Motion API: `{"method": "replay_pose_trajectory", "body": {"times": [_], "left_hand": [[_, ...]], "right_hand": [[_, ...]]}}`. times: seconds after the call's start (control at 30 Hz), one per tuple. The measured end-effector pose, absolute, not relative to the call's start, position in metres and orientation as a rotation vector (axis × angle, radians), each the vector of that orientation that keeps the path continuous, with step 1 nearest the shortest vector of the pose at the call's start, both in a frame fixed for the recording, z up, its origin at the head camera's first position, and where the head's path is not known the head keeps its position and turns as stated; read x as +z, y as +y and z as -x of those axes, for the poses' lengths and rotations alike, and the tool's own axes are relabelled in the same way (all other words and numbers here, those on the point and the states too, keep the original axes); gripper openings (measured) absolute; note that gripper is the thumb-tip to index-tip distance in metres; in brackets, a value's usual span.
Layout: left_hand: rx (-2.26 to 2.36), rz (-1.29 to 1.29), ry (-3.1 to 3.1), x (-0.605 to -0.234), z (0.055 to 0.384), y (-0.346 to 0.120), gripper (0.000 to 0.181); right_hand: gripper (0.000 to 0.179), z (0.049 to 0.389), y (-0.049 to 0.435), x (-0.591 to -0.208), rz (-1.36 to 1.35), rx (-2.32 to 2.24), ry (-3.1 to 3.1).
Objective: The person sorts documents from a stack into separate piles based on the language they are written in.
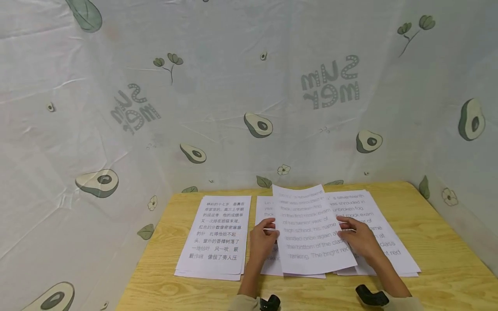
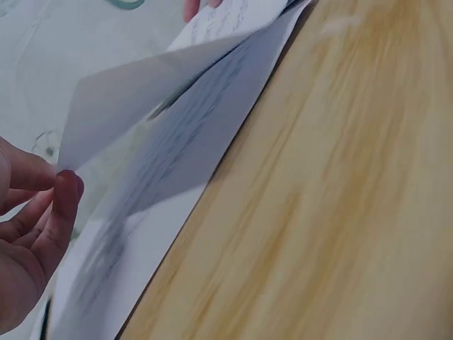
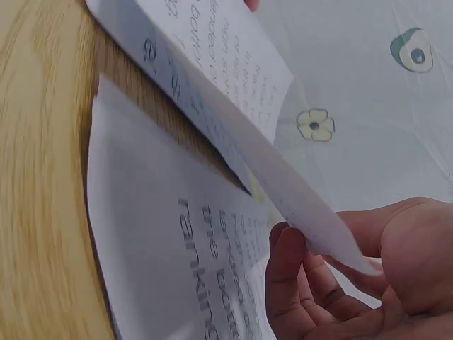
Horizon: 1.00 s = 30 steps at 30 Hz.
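A printed sheet of paper (image 1: 307, 233) with English text is lifted above the table, slightly bowed. My left hand (image 1: 263, 242) pinches its left edge between thumb and fingers; the left wrist view shows that fingertip grip on the sheet (image 2: 141, 95). At the opposite edge my right hand (image 1: 359, 239) pinches the paper, thumb on one face and fingers on the other, as the right wrist view shows. Beneath the raised sheet lies a middle pile of English pages (image 1: 268, 270), partly hidden. A right-hand pile of English pages (image 1: 393, 242) lies under my right hand and forearm.
A pile of pages with Chinese text (image 1: 218, 237) lies on the left of the wooden table (image 1: 439, 216). Behind and at both sides hangs a pale curtain (image 1: 225, 86) printed with avocados and flowers. Black wrist mounts (image 1: 371, 296) sit at both sleeves.
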State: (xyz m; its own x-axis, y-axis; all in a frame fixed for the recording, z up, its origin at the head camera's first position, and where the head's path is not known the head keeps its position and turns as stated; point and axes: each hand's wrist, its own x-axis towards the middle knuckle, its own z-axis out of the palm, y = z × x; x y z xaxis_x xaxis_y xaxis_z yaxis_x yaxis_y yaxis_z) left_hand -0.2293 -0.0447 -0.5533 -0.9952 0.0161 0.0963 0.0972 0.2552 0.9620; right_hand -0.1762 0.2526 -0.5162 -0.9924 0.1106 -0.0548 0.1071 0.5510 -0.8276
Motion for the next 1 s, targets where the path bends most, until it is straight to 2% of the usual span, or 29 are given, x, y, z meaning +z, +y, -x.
{"method": "replay_pose_trajectory", "body": {"times": [1.0], "left_hand": [[-2.001,0.180,-2.458,-0.550,0.221,0.074,0.047]], "right_hand": [[0.063,0.165,0.376,-0.523,0.244,1.335,-2.919]]}}
